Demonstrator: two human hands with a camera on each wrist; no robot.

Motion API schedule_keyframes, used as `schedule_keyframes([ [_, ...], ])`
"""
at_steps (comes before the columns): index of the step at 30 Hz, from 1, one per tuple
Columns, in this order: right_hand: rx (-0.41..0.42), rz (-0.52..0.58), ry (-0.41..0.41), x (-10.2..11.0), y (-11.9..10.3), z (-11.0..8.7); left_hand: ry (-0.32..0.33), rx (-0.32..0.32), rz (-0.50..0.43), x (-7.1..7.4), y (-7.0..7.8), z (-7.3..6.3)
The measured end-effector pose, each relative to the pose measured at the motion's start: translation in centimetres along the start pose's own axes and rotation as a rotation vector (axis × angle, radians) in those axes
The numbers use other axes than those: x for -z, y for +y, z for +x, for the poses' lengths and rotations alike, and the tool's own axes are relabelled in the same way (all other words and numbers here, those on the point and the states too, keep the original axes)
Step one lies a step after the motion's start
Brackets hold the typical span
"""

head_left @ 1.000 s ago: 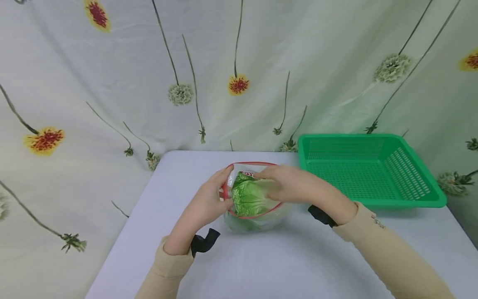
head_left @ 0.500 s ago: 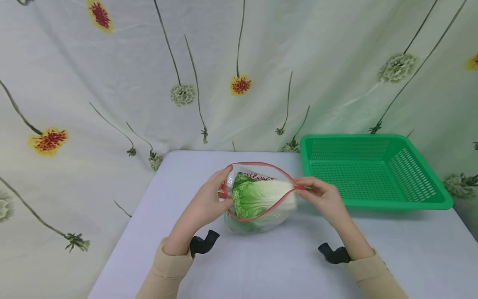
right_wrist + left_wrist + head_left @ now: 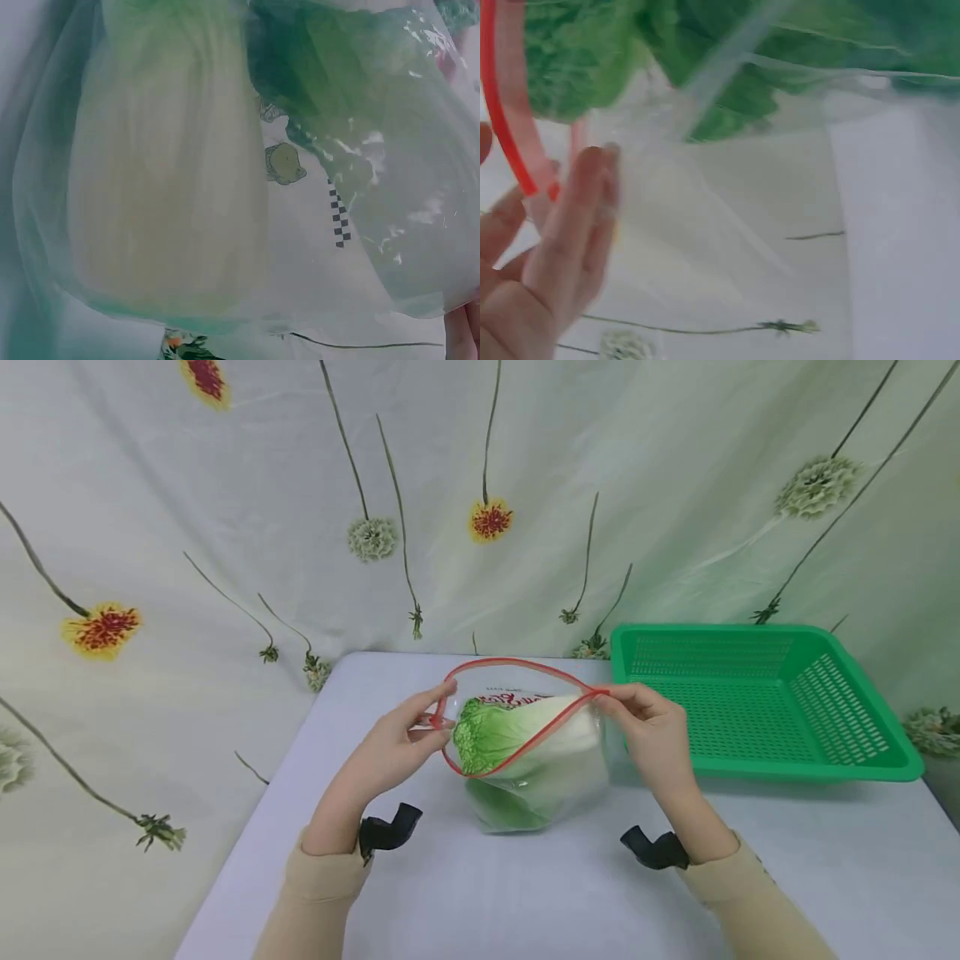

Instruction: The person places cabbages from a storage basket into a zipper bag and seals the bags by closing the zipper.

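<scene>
A clear plastic zip bag (image 3: 585, 781) with a red zip strip (image 3: 517, 662) round its mouth is held over the table, its mouth spread wide. Inside lies napa cabbage (image 3: 498, 735), the leafy green end toward the left and the white stalk toward the right. My left hand (image 3: 382, 747) grips the left corner of the mouth, thumb and fingers on either side of the strip. With thumb and fingertips, my right hand (image 3: 656, 731) pinches the right corner. Through the film in the right wrist view, the pale stalk (image 3: 169, 180) shows up close.
A green perforated plastic basket (image 3: 757, 770) stands at the back right of the white-covered table (image 3: 480, 902), close behind my right hand. Behind the table hangs a flower-printed cloth (image 3: 300, 485). Black wrist mounts (image 3: 390, 831) are strapped at both sleeves.
My right hand has come out of the bag and taken hold of the right corner. Both hands have then lifted the bag's mouth, and its opening is wider.
</scene>
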State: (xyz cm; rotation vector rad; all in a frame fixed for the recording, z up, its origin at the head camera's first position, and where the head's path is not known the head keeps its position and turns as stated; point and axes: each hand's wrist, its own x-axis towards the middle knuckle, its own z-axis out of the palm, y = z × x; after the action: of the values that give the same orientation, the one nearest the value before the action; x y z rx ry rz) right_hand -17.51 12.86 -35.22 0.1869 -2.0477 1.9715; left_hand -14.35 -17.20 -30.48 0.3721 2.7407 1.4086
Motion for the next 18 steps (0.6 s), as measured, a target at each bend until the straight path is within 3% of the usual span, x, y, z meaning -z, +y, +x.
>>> schedule_keyframes([
  [3, -0.095, -0.059, 0.003, -0.1, 1.2, -0.3, 0.005, 0.018, -0.190, -0.9, -3.0, 0.1],
  [6, -0.127, -0.051, 0.031, 0.0, 1.9, -0.7, 0.141, 0.019, -0.278, -2.5, -5.5, 0.0],
  [10, -0.153, -0.011, 0.052, 0.1, 2.8, -1.0, 0.338, 0.085, -0.331, -5.4, -7.4, 0.2],
  [12, -0.190, 0.013, 0.070, 0.2, 3.1, -1.3, 0.405, 0.107, -0.385, -6.6, -7.7, 0.3],
  [15, -0.202, 0.028, 0.080, 0.4, 3.0, -1.5, 0.487, 0.078, -0.501, -7.6, -7.3, 0.5],
  [18, -0.077, 0.048, 0.129, 0.6, 1.5, -1.5, 0.591, -0.030, -0.551, -7.5, -5.8, 0.6],
])
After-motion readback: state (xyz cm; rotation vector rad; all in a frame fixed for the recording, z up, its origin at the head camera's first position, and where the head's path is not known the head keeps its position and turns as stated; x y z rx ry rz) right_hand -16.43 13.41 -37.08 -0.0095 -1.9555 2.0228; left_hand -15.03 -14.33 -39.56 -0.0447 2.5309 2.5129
